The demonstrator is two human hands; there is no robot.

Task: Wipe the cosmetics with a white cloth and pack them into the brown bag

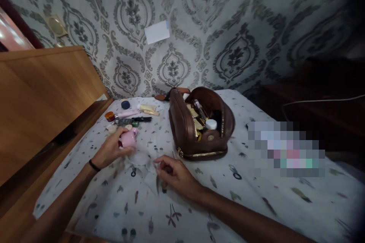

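While the left hand pinches one pink item, partly hidden by the fingers, the right hand has loosely curled fingers; whether they grip anything cannot be told. Just beyond the left hand lie one green tube, its label too small to read, one orange jar and one blue jar. Beyond the right hand, one brown bag stands open; overlapping contents defy counting, except one white lid. Farthest from both hands is one card on the wall.
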